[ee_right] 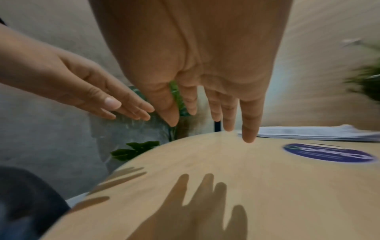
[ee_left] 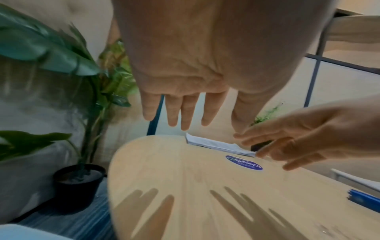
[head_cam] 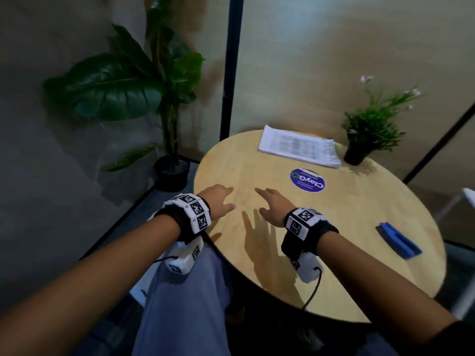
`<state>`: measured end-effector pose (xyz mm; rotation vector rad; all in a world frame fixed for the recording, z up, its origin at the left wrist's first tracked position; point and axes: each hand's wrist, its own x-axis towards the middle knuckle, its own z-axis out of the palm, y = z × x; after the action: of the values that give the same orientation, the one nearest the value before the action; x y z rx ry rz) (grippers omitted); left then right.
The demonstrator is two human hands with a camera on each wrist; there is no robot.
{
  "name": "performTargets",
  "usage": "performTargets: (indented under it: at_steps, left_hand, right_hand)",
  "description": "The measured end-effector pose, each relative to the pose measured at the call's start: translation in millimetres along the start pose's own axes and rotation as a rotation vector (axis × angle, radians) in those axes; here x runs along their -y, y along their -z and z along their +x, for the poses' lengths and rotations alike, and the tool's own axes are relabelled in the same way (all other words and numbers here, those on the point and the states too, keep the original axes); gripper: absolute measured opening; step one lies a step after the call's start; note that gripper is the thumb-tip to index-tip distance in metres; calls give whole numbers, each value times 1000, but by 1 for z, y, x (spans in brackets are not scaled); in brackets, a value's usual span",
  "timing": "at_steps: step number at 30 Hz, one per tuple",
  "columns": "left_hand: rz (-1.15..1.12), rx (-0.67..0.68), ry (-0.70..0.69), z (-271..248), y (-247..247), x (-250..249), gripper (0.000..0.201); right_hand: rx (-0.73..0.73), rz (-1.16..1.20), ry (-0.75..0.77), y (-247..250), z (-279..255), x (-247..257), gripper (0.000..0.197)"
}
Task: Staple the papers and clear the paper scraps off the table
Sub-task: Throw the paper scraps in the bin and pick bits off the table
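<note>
A stack of printed papers (head_cam: 298, 150) lies at the far side of the round wooden table (head_cam: 347, 265); it also shows as papers (ee_left: 220, 144) and papers (ee_right: 318, 133). A blue stapler (head_cam: 398, 240) lies near the right edge, apart from both hands, and is partly seen as the stapler (ee_left: 363, 198). My left hand (head_cam: 223, 199) and right hand (head_cam: 263, 201) hover side by side over the table's near left part. Their fingers are straight and spread, hold nothing, and cast shadows on the wood. The wrist views show the left fingers (ee_left: 185, 113) and right fingers (ee_right: 228, 113) empty. I see no paper scraps.
A round purple sticker (head_cam: 307, 179) sits flat in the table's middle. A small potted plant (head_cam: 365, 134) stands beside the papers at the back right. A tall leafy plant (head_cam: 128, 93) in a black pot stands on the floor left. A black post (head_cam: 231, 73) rises behind the table.
</note>
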<state>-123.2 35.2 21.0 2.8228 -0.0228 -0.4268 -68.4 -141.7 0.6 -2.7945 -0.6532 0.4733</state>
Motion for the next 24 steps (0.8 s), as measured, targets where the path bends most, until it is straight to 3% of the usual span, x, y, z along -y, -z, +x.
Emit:
performTargets:
  at_steps: [7, 14, 16, 19, 21, 24]
  left_hand:
    - [101, 203, -23, 36, -44, -47, 70]
    - [178, 204, 115, 53, -81, -40, 88]
    - [200, 184, 120, 50, -94, -37, 93]
    - [223, 146, 14, 44, -114, -40, 110]
    - [265, 148, -83, 41, -124, -50, 125]
    - [319, 161, -180, 41, -133, -76, 117]
  right_hand:
    - [100, -104, -265, -4, -57, -109, 65]
    - [240, -270, -516, -30, -91, -173, 56]
    - [267, -336, -530, -39, -92, -174, 70]
    - [266, -407, -483, -48, -87, -160, 92]
    - [246, -454, -413, -53, -82, -148, 90]
    - [219, -482, -335, -59, -74, -131, 80]
